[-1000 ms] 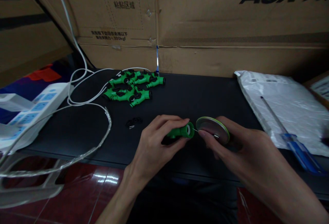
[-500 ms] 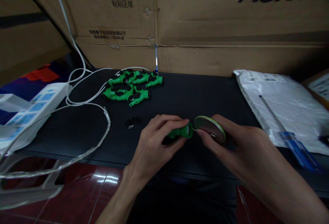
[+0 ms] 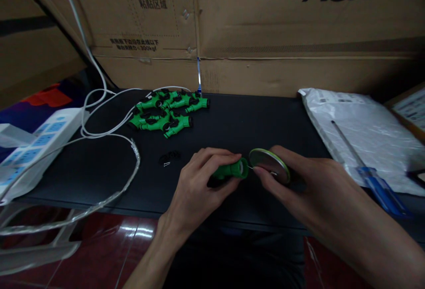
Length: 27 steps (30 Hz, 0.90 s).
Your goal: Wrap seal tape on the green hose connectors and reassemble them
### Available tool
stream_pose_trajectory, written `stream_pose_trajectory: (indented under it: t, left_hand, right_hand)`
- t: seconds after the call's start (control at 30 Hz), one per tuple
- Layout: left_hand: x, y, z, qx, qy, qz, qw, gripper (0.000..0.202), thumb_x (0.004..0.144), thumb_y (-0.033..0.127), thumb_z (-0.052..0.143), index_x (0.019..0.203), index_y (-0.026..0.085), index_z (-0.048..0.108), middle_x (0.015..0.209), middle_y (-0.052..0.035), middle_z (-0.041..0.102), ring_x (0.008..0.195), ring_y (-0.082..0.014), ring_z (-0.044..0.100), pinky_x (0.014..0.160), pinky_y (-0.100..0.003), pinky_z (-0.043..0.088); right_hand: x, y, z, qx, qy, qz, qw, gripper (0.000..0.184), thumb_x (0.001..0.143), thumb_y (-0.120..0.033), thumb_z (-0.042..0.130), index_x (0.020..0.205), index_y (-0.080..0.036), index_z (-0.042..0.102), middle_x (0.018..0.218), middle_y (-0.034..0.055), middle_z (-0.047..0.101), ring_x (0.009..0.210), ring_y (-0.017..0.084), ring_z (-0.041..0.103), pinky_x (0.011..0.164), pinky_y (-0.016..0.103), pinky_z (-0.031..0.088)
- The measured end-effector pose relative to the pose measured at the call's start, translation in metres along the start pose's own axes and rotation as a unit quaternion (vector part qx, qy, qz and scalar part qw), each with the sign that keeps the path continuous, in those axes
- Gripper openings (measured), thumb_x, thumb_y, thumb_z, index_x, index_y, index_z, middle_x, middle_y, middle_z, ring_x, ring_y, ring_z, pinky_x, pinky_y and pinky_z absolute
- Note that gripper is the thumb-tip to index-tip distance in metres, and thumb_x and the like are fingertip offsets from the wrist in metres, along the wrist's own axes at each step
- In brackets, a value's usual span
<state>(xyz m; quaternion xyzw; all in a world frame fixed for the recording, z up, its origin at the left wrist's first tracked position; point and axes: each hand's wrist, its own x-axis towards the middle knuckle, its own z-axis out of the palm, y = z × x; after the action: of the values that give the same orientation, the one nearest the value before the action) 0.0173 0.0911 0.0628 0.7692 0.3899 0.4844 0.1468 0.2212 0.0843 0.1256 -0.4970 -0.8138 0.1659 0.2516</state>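
My left hand [image 3: 199, 178] is closed around a green plastic hose valve fitting [image 3: 229, 170], its round open end facing right with something pale inside. Most of the fitting's far end is covered by my fingers. Close to that opening, my right hand [image 3: 292, 174] grips a round flat metal disc [image 3: 270, 164] with a yellow-green rim, tilted on edge. A thin metal pin [image 3: 250, 167] sticks out by my right thumb toward the fitting's mouth; whether it touches the fitting, I cannot tell. Several similar green fittings [image 3: 162, 118] with black parts lie in a pile farther back.
Small black pieces [image 3: 171, 155] and tiny metal pins [image 3: 166, 164] lie left of my hands. A blue-handled screwdriver [image 3: 381, 191] rests on a white plastic package [image 3: 361, 138] at right. White cables [image 3: 113, 132] and a power strip [image 3: 36, 152] occupy the left. Cardboard boxes [image 3: 265, 36] stand behind.
The whole view has shifted slightly, with the background moving a little left. Both hands keep their grips, and the fitting and disc stay close together.
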Motion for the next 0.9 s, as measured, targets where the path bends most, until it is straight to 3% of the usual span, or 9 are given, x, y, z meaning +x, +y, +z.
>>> stream_pose_trajectory:
  t: [0.17,0.4,0.6,0.9]
  left_hand:
    - [-0.002,-0.001,0.0,-0.002,-0.004,-0.002,1.0,0.032,0.087,0.008,0.08,0.116,0.017,0.07,0.111,-0.0064,0.074,0.102,-0.0191,0.072,0.09,-0.033,0.057]
    - [-0.001,0.001,-0.001,-0.011,-0.008,-0.003,1.0,0.031,0.087,0.005,0.08,0.114,0.016,0.07,0.109,-0.0065,0.074,0.102,-0.0176,0.072,0.09,-0.03,0.058]
    - [0.0,0.0,-0.002,-0.006,-0.012,0.002,1.0,0.032,0.086,0.006,0.08,0.114,0.018,0.069,0.109,-0.0061,0.074,0.101,-0.0184,0.072,0.089,-0.032,0.059]
    - [0.0,0.001,-0.002,-0.031,0.003,0.002,0.999,0.034,0.084,0.007,0.083,0.112,0.019,0.069,0.106,-0.0051,0.074,0.097,-0.0172,0.073,0.087,-0.029,0.059]
  right_hand:
    - [0.001,0.001,-0.002,-0.011,0.004,0.002,1.0,0.02,0.097,-0.017,0.06,0.08,-0.024,0.052,0.06,-0.0098,0.044,0.045,0.008,0.046,0.046,0.022,0.031]
    - [0.005,0.007,-0.002,0.032,-0.023,0.008,0.999,0.017,0.098,-0.017,0.061,0.082,-0.022,0.057,0.064,-0.0086,0.051,0.05,0.008,0.048,0.05,0.021,0.033]
    - [0.009,0.008,-0.002,0.055,-0.032,0.01,0.998,0.016,0.096,-0.016,0.061,0.081,-0.021,0.059,0.063,-0.0081,0.053,0.05,0.008,0.047,0.051,0.022,0.033]
    - [0.01,0.009,-0.004,0.132,-0.059,0.055,0.988,0.02,0.098,-0.022,0.059,0.078,-0.02,0.061,0.063,-0.0052,0.057,0.055,0.011,0.05,0.052,0.023,0.037]
